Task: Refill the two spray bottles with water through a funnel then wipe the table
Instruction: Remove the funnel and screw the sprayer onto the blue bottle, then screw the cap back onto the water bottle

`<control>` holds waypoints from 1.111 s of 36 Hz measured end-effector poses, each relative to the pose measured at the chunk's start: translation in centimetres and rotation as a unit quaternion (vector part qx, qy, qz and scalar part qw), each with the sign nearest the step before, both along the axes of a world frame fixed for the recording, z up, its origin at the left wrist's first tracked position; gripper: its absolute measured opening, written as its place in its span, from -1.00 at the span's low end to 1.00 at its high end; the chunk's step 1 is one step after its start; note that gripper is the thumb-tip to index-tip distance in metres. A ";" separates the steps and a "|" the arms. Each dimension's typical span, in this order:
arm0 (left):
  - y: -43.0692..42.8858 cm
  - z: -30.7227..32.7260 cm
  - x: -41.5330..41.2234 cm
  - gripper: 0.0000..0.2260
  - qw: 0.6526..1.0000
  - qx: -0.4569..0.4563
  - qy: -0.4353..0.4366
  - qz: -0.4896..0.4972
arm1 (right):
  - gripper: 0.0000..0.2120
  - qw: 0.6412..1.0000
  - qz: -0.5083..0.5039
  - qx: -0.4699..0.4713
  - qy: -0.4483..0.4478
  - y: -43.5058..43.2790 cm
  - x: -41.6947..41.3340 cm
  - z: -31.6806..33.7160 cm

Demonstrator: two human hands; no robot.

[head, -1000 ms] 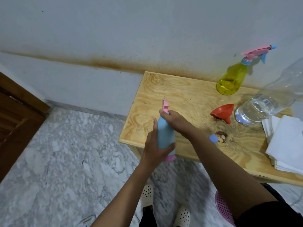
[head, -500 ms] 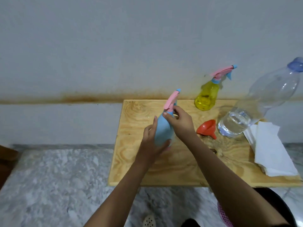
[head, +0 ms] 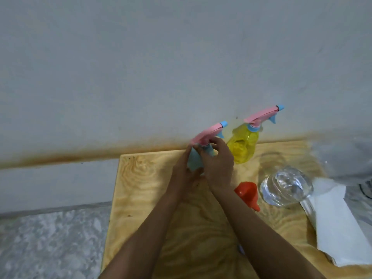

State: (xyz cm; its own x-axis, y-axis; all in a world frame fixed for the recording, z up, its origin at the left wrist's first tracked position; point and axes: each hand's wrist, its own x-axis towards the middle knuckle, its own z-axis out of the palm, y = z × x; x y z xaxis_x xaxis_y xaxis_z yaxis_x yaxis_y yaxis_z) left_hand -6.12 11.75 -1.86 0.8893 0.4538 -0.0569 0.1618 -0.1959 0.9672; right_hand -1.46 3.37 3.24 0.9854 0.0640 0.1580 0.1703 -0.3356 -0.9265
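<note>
A light blue spray bottle (head: 193, 161) with a pink trigger head stands over the far part of the wooden table (head: 145, 190). My left hand (head: 184, 172) wraps round its body from the left. My right hand (head: 218, 161) grips its neck just under the pink head. Right behind it, by the wall, stands a yellow spray bottle (head: 243, 146) with its own pink head. A red funnel (head: 248, 191) lies on its side to the right of my right wrist. Beside the funnel a clear water bottle (head: 286, 187) holds some water.
A stack of white paper towels (head: 338, 224) lies at the table's right edge. The white wall, marked with a brown stain line, runs directly behind the table. Marble floor (head: 50, 238) shows to the left.
Both hands carried the blue spray bottle from the table's near edge toward the wall, next to the yellow bottle. The camera tilted upward.
</note>
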 end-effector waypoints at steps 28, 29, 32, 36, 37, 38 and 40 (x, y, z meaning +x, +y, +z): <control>1.0 -1.3 2.9 -0.58 0.995 0.103 0.010 0.015 | -0.60 0.998 0.059 -0.017 0.004 -1.4 3.6 -2.7; 1.0 -1.0 2.7 -0.62 0.994 0.106 0.006 0.020 | -0.60 0.998 0.055 -0.019 0.014 -1.8 3.4 -2.7; 0.5 0.1 2.1 -0.72 0.991 0.125 -0.010 0.048 | -0.64 0.998 0.047 -0.025 0.015 -3.6 2.4 -2.5; -1.7 2.7 1.0 -0.72 0.985 0.137 -0.077 0.071 | -0.68 1.000 -0.002 -0.017 0.004 -6.9 -0.4 -2.1; -2.5 3.7 0.8 -0.71 0.984 0.134 -0.101 0.068 | -0.68 1.000 -0.016 -0.022 0.002 -7.7 -1.3 -2.0; -3.3 4.7 0.8 -0.70 0.982 0.130 -0.122 0.059 | -0.69 0.999 -0.031 -0.029 -0.006 -8.5 -2.3 -2.1; -5.0 6.9 1.2 -0.68 0.980 0.128 -0.152 0.020 | -0.72 0.996 -0.065 -0.049 -0.028 -10.1 -4.4 -2.4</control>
State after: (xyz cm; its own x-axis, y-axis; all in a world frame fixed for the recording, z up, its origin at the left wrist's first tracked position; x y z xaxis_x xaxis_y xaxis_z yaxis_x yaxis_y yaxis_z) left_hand -4.96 6.71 4.99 0.8290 0.4526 0.3285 -0.1141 -0.4381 0.8916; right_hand -5.89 -6.77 0.85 0.9764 -0.0457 0.2112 0.1692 -0.4466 -0.8786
